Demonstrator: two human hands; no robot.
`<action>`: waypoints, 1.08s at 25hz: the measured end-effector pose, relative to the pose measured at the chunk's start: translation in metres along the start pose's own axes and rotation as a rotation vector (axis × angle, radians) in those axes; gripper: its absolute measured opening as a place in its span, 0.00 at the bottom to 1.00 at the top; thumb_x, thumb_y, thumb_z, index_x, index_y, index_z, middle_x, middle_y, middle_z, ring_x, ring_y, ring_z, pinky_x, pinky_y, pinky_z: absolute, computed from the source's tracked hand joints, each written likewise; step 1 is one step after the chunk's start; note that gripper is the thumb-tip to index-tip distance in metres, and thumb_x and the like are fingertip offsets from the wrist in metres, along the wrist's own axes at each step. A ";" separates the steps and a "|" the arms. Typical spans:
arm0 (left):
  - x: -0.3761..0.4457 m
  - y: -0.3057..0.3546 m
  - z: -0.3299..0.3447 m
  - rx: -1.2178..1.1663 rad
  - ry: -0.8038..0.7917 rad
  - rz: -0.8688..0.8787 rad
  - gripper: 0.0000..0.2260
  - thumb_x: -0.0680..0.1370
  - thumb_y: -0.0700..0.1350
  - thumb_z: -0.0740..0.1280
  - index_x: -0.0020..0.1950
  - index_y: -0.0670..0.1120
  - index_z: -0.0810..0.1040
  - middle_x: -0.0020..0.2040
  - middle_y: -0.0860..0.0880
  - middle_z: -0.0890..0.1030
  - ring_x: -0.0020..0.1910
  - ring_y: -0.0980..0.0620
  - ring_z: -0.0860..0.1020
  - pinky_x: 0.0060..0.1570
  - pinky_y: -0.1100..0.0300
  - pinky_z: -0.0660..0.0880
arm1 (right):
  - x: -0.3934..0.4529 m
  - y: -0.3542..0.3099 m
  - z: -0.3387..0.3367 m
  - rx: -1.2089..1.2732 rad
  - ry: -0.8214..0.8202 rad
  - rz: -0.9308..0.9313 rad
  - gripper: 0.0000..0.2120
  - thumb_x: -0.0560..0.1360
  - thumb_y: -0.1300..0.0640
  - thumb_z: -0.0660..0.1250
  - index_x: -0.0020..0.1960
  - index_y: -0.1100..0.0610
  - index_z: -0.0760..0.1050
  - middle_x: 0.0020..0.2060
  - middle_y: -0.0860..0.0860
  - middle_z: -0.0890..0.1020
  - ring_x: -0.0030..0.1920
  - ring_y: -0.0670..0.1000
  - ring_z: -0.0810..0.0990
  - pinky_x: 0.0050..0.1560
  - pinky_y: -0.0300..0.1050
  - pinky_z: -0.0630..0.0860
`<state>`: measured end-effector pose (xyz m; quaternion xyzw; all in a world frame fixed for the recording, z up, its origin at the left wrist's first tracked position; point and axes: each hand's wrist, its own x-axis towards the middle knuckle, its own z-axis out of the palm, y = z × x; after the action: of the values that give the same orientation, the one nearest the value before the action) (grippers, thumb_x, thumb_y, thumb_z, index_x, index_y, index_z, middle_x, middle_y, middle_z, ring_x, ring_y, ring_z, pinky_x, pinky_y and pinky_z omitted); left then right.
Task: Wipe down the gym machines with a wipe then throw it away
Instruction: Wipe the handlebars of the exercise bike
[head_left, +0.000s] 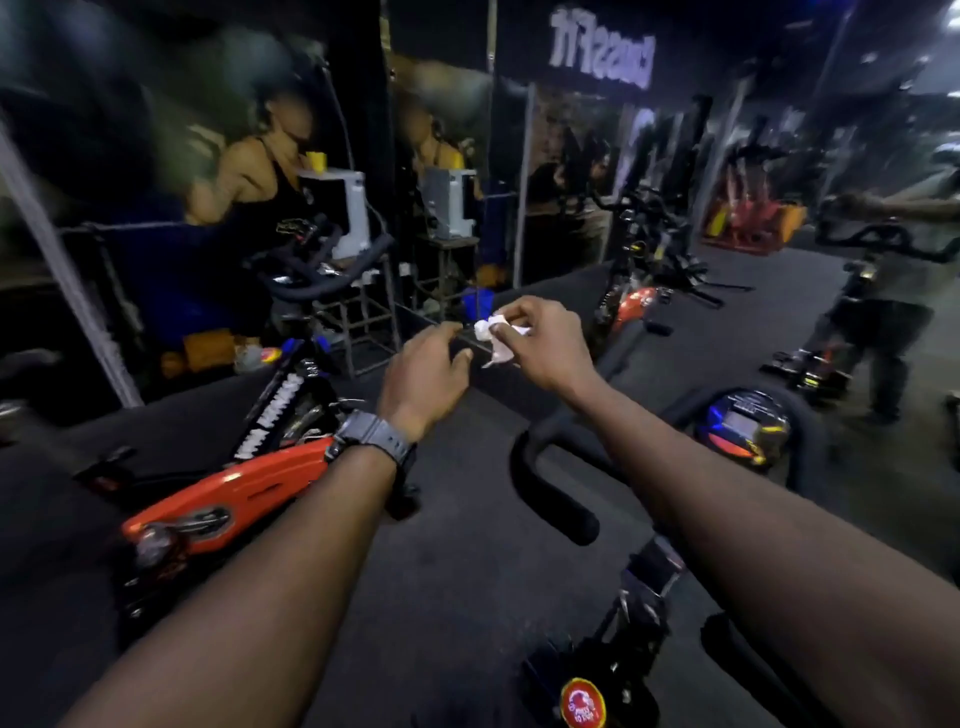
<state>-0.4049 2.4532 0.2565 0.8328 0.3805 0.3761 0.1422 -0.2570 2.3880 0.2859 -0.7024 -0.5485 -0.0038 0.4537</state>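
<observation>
Dim gym — right hand (540, 338) grip pinching wipe (493, 335)

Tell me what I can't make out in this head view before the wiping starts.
- Wipe: crumpled, partly covered by the right hand; whether the left hand touches it is unclear.
- Handlebar of the nearest bike: its right side is hidden behind the right forearm.
- Red knob: cut off by the bottom edge, lettering too small.
- Any bin: none identifiable in the dark, blurred background.
</observation>
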 end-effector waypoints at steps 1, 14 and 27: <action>-0.010 -0.008 -0.024 0.026 0.076 -0.016 0.16 0.78 0.48 0.65 0.66 0.48 0.76 0.62 0.46 0.81 0.61 0.43 0.78 0.57 0.50 0.75 | -0.001 -0.019 0.013 0.083 -0.018 -0.042 0.07 0.73 0.51 0.72 0.49 0.52 0.80 0.43 0.46 0.84 0.43 0.42 0.80 0.41 0.31 0.70; -0.363 -0.016 -0.288 0.457 0.381 -0.590 0.13 0.74 0.49 0.67 0.57 0.51 0.83 0.50 0.52 0.85 0.48 0.55 0.81 0.47 0.59 0.76 | -0.270 -0.273 0.145 0.659 -0.774 -0.480 0.06 0.75 0.50 0.71 0.41 0.49 0.77 0.39 0.47 0.84 0.42 0.49 0.82 0.46 0.50 0.78; -0.588 -0.063 -0.234 -0.546 0.461 -1.085 0.06 0.74 0.40 0.74 0.42 0.42 0.78 0.38 0.44 0.81 0.38 0.49 0.78 0.39 0.56 0.75 | -0.480 -0.216 0.202 0.498 -1.129 -0.234 0.06 0.74 0.55 0.72 0.39 0.52 0.78 0.30 0.45 0.79 0.30 0.40 0.74 0.35 0.44 0.74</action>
<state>-0.8616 2.0482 0.0776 0.3541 0.6587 0.5032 0.4331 -0.7147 2.1468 0.0623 -0.4046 -0.7614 0.4458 0.2406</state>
